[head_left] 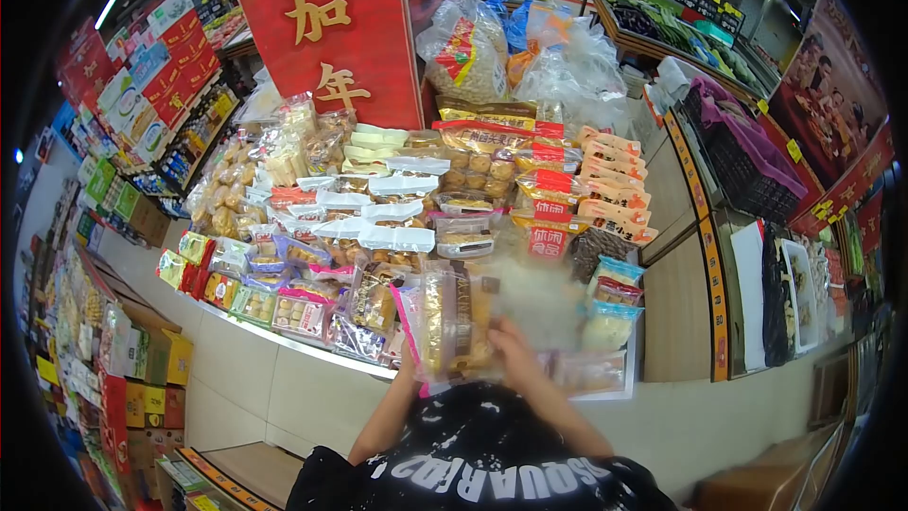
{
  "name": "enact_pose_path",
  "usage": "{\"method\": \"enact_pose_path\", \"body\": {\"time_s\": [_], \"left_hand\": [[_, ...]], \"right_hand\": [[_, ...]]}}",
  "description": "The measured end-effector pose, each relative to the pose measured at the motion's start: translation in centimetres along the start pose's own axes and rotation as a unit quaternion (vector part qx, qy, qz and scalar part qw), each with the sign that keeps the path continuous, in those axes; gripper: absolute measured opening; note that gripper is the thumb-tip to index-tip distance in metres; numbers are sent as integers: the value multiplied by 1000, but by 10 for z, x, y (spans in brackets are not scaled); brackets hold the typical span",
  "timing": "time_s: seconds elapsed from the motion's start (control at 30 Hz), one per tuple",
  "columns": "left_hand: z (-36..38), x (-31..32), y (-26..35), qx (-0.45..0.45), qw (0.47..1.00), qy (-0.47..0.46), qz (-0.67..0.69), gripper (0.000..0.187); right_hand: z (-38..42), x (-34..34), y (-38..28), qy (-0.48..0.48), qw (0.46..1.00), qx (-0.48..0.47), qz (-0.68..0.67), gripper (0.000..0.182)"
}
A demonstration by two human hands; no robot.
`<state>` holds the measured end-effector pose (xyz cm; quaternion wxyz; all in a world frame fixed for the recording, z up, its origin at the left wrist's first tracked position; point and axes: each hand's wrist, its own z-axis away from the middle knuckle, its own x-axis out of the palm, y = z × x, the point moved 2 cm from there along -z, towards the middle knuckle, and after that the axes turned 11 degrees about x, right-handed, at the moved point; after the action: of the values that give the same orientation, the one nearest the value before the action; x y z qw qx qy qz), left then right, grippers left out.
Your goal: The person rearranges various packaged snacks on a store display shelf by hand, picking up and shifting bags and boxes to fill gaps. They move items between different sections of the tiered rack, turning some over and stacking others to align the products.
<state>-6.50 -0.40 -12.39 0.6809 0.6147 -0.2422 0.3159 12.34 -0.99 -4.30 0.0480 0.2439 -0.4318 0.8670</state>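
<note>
Just in front of my body, I hold a clear and brown bag of baked goods (459,317) upright over the front edge of the display. A package with a bright pink edge (407,322) is pressed against its left side. My left hand (410,367) is at the lower left of these packages, its fingers mostly hidden behind them. At the lower right, my right hand (513,350) has its fingers closed on the bag's side. Right of the bag, a pale patch is blurred. Dark purple wrapped snacks (357,336) lie beside the left package.
Rows of white-topped bread bags (397,238) and red-labelled bags (549,227) cover the display. A tall red sign (322,28) rises behind. Large plastic bags (468,47) stand at the back. A wooden counter (672,312) borders the right, and stocked shelves (142,104) line the left.
</note>
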Motion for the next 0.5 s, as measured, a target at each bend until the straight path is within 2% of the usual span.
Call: {"method": "enact_pose_path", "body": {"time_s": [0.03,0.07,0.13,0.17,0.23,0.27,0.3,0.33,0.37,0.4,0.43,0.47,0.5], "left_hand": [[0,0,-1,8,1000,4,-3,62],[1,0,-1,17,1000,9,-9,62],[1,0,-4,43,999,20,-23,62],[1,1,-7,56,998,27,-32,62],[-4,7,-13,77,995,38,-50,63],[-9,10,-17,86,994,41,-58,63],[-14,19,-18,81,993,43,-70,63],[-19,28,-19,47,994,44,-88,77],[-26,41,-24,44,994,40,-88,77],[-32,54,-32,25,992,86,-92,79],[-36,60,-40,7,987,132,-96,82],[-44,61,-50,-13,988,100,-116,94],[-50,63,-62,-14,988,98,-115,94]], "right_hand": [[3,2,-5,12,1000,13,14,55],[4,1,-7,13,1000,11,11,55],[6,-9,-13,89,988,-21,125,56],[6,-16,-18,92,988,-22,120,56],[4,-30,-25,32,997,38,63,70],[2,-35,-26,34,998,13,43,66],[5,-36,-32,38,998,12,39,66],[10,-40,-40,86,995,48,13,63],[13,-45,-47,133,987,85,-13,60],[12,-57,-55,87,996,24,4,57],[9,-74,-60,90,996,21,3,57],[5,-93,-65,96,995,33,6,56],[4,-109,-71,101,994,46,9,55]]}}
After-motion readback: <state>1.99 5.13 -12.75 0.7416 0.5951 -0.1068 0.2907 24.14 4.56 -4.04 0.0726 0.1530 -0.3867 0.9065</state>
